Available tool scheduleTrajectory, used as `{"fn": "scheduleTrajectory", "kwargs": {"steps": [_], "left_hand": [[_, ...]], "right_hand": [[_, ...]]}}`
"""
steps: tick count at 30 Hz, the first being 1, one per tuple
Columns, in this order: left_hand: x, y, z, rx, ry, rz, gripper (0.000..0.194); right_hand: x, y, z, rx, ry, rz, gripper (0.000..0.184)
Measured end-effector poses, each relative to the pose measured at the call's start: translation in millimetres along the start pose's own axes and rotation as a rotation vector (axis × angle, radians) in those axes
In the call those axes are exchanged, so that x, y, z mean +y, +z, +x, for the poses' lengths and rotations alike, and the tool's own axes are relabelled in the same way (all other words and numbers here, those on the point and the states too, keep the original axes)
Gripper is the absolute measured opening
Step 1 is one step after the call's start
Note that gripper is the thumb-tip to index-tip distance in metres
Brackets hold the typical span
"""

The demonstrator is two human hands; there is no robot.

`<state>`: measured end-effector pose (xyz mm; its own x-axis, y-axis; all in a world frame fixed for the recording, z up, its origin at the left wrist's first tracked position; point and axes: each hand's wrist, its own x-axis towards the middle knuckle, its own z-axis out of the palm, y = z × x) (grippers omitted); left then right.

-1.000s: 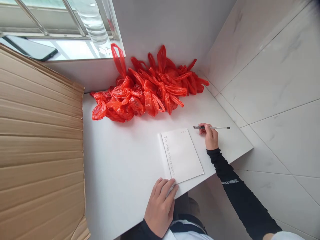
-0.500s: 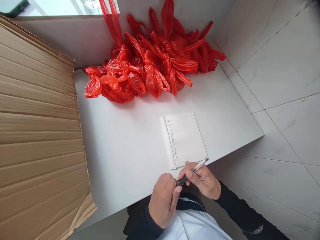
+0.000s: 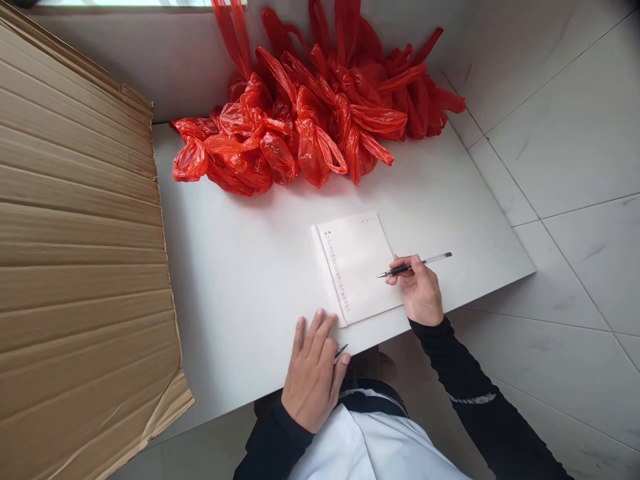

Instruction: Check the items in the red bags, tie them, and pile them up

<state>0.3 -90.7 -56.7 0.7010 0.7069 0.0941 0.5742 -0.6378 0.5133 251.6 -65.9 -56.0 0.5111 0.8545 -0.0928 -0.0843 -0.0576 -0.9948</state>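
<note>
My right hand (image 3: 420, 288) grips an uncapped pen (image 3: 404, 269) over the right side of an open notebook (image 3: 361, 267). The pen's bare tip points left, just above the page, and its clear end sticks out to the right. A column of small handwriting runs down the page's left side, with a short line at the top right; I cannot read either. Below the notebook's lower left corner, my left hand (image 3: 314, 370) lies with its fingers stretched towards the tabletop. A pen cap (image 3: 341, 350) shows between its thumb and index finger, partly hidden.
Several knotted red plastic bags (image 3: 310, 127) are heaped along the back of the white table (image 3: 240, 267). A corrugated cardboard sheet (image 3: 85, 267) stands on the left. Marble-look tiles (image 3: 575, 133) lie beyond the table's right edge.
The pen has come out of its cap. My right hand has moved up and right with the pen to the notebook; my left hand has shifted slightly left, its fingers straightened, keeping the cap.
</note>
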Motion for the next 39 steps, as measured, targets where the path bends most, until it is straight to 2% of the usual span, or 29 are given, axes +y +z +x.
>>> {"fn": "scheduleTrajectory", "kwargs": {"steps": [2, 4, 7, 9, 14, 23, 28, 39], "left_hand": [[-6, -1.8, 2, 0.053, -0.065, 0.040, 0.006], [-13, -4.6, 3, 0.109, -0.100, 0.038, 0.007], [-20, -6.1, 2, 0.161, -0.073, 0.011, 0.011], [-20, -4.9, 0, 0.179, -0.052, -0.001, 0.013], [-17, -1.6, -3, 0.161, -0.024, -0.017, 0.015], [-19, -0.6, -3, 0.170, 0.002, -0.150, 0.022], [-19, 0.7, -2, 0.161, 0.024, -0.162, 0.022], [-20, 3.5, -3, 0.179, 0.009, -0.196, 0.024]], "right_hand": [[-2, 16, 4, -0.029, -0.022, -0.012, 0.043], [-6, 30, 2, -0.074, -0.087, -0.094, 0.037], [-8, 46, -11, -0.150, -0.221, -0.272, 0.016], [-6, 51, -23, -0.209, -0.257, -0.351, 0.010], [6, 55, -42, -0.330, -0.297, -0.445, 0.016], [9, 60, -43, -0.334, -0.442, -0.531, 0.022], [11, 60, -44, -0.309, -0.491, -0.575, 0.018], [11, 59, -43, -0.333, -0.462, -0.630, 0.016]]}}
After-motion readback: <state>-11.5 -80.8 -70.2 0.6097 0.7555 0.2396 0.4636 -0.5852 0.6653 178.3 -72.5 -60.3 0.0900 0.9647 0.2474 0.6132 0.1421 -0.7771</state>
